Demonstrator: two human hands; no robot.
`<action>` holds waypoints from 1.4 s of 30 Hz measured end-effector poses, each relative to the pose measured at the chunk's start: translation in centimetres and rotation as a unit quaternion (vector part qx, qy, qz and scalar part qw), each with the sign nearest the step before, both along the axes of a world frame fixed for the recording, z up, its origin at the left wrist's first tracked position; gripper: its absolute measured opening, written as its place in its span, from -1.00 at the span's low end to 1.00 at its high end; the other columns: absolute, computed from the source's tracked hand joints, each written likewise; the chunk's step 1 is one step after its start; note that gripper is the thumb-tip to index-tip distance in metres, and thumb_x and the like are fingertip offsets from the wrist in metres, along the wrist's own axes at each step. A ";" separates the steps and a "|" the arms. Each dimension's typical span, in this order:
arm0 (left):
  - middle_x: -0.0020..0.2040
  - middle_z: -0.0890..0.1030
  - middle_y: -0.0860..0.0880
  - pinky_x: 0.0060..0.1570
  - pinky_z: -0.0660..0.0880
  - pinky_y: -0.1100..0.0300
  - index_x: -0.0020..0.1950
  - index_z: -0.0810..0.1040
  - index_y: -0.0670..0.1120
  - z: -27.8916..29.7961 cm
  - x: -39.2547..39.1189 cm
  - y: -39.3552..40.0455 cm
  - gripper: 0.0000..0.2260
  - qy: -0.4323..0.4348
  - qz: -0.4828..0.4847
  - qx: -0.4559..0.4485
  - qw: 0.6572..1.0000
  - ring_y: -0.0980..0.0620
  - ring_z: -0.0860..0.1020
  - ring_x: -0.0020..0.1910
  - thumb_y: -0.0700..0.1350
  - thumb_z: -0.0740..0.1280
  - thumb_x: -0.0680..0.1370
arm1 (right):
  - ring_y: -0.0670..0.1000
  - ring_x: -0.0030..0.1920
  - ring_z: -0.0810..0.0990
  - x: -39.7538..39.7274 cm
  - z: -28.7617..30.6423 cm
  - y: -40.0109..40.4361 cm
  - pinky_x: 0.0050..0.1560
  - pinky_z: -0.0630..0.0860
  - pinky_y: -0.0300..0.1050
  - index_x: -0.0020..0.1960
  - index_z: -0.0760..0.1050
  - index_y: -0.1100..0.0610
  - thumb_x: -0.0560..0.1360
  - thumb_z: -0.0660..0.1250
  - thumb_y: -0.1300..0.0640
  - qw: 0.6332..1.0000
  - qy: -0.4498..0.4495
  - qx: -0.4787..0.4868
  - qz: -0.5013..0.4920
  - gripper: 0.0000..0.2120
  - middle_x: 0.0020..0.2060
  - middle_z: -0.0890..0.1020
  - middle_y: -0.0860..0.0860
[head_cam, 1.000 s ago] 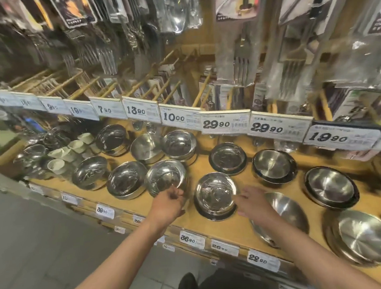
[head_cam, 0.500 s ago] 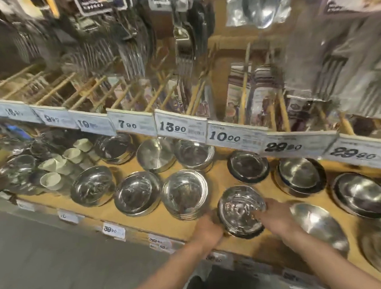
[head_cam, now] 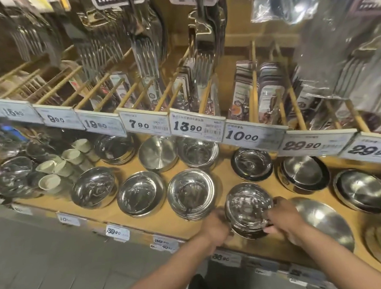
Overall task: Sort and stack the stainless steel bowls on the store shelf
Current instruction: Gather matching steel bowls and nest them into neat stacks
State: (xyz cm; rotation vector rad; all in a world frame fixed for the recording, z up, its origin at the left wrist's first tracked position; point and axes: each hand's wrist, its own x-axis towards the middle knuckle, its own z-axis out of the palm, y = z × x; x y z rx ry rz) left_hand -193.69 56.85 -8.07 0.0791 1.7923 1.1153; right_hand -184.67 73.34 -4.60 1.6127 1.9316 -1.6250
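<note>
A small stack of shiny steel bowls (head_cam: 248,210) with a dark base sits near the front edge of the wooden shelf (head_cam: 223,178). My left hand (head_cam: 217,226) grips its left side and my right hand (head_cam: 284,219) grips its right side. Just left of it stands another stack of steel bowls (head_cam: 191,194). Further left are two more steel bowls (head_cam: 141,193) (head_cam: 94,187). Behind, a back row holds more bowl stacks (head_cam: 197,151) (head_cam: 252,164) under the price tags.
Wide shallow steel bowls (head_cam: 323,221) (head_cam: 364,190) lie to the right of my hands. Small pale cups (head_cam: 59,165) and glassware stand at the far left. Price tags (head_cam: 197,127) overhang the back row. Packaged forks hang above. The grey tiled floor lies below the shelf edge.
My left hand left the neighbouring stack and moved right to the dark-based stack. My right hand closed on its other side. The camera view shifted left and closer.
</note>
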 end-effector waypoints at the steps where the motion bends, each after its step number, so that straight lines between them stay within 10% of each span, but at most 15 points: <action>1: -0.16 0.66 -0.01 -0.11 0.66 0.15 -0.07 0.53 0.03 0.2 0.1 0.1 -0.82 -0.008 0.004 -0.004 1.000 0.05 0.62 -0.24 -0.27 0.34 0.57 | 0.14 -0.11 0.71 0.2 0.0 0.1 -0.29 0.70 -0.04 0.27 0.48 0.23 0.47 0.42 0.40 1.000 0.008 -0.006 -0.004 -0.61 -0.01 0.67 0.14; 8: 0.09 0.67 -0.09 0.10 0.65 0.00 0.11 0.54 -0.07 0.5 1.2 0.8 -0.92 -0.033 0.041 -0.005 0.999 -0.09 0.68 0.04 -0.18 0.34 0.62 | 0.11 -0.47 0.70 2.2 2.5 1.7 -0.57 0.58 -0.16 -0.01 0.51 0.23 0.49 0.27 0.52 0.999 0.041 -0.025 -0.021 -0.77 -0.37 0.70 0.16; 12: 0.02 0.73 -0.14 -0.09 0.60 -0.02 0.15 0.58 -0.06 0.6 1.7 1.5 -0.86 -0.019 0.054 -0.009 0.998 -0.07 0.65 -0.03 -0.09 0.38 0.61 | 0.22 -0.32 0.73 4.2 4.2 3.7 -0.40 0.68 0.04 0.08 0.55 0.30 0.48 0.26 0.54 0.996 0.073 -0.034 -0.035 -0.73 -0.21 0.72 0.27; 16: -0.01 0.74 -0.15 0.16 0.60 -0.20 0.11 0.62 -0.13 1.6 1.9 1.8 -0.86 0.005 0.061 -0.010 0.998 -0.11 0.70 0.00 -0.14 0.43 0.57 | 0.12 -0.45 0.69 6.1 6.1 5.5 -0.54 0.58 -0.15 0.04 0.56 0.33 0.49 0.27 0.53 0.995 0.091 -0.035 -0.032 -0.78 -0.28 0.72 0.25; 20: -0.11 0.74 -0.14 -0.03 0.69 0.01 -0.08 0.55 -0.05 4.3 1.5 0.2 -0.92 0.043 0.069 -0.007 0.997 -0.09 0.74 -0.14 -0.15 0.43 0.57 | 0.31 -0.16 0.73 6.7 7.3 6.9 -0.23 0.70 0.15 0.12 0.55 0.27 0.50 0.27 0.51 0.993 0.096 -0.039 -0.064 -0.72 -0.17 0.72 0.28; 25: -0.12 0.73 -0.17 -0.37 0.61 0.25 0.12 0.56 -0.17 8.7 -0.8 -3.7 -0.85 0.120 0.075 -0.037 0.989 -0.01 0.72 -0.31 -0.22 0.41 0.57 | 0.19 -0.38 0.72 5.7 7.9 6.9 -0.53 0.63 -0.08 0.11 0.51 0.28 0.51 0.24 0.53 0.989 0.116 -0.058 -0.074 -0.74 -0.15 0.68 0.29; 28: -0.12 0.74 -0.23 -0.17 0.69 0.06 0.09 0.59 -0.22 10.9 -2.0 -6.3 -0.90 0.124 0.126 -0.017 0.984 -0.10 0.74 -0.22 -0.23 0.38 0.60 | 0.17 -0.40 0.68 4.3 7.4 5.9 -0.48 0.65 -0.02 0.16 0.46 0.33 0.54 0.22 0.51 0.992 0.105 -0.057 -0.044 -0.76 -0.13 0.65 0.32; 34: -0.14 0.75 -0.18 -0.30 0.66 0.21 0.06 0.59 -0.27 13.1 -3.3 -10.5 -0.88 0.096 0.231 0.042 0.967 -0.09 0.75 -0.17 -0.22 0.38 0.60 | 0.25 -0.30 0.68 1.7 4.5 2.1 -0.54 0.61 -0.08 0.12 0.49 0.42 0.49 0.20 0.58 0.996 0.065 -0.061 0.020 -0.75 -0.03 0.65 0.41; 38: -0.16 0.76 -0.13 -0.32 0.65 0.23 0.01 0.59 -0.21 13.1 -3.3 -12.4 -0.96 0.094 0.261 0.053 0.959 -0.04 0.74 -0.20 -0.29 0.39 0.57 | 0.42 0.01 0.65 0.6 2.0 0.5 -0.12 0.65 0.23 0.18 0.50 0.48 0.46 0.22 0.58 0.998 0.038 -0.039 0.025 -0.69 0.07 0.61 0.48; 42: -0.22 0.75 -0.10 -0.37 0.62 0.28 -0.03 0.57 -0.22 12.9 -3.5 -13.5 -0.97 0.088 0.268 0.053 0.958 -0.03 0.74 -0.24 -0.31 0.39 0.56 | 0.40 -0.12 0.66 -0.1 0.6 0.4 -0.21 0.65 0.17 0.18 0.51 0.43 0.46 0.22 0.57 0.999 0.034 -0.014 0.034 -0.68 0.01 0.63 0.46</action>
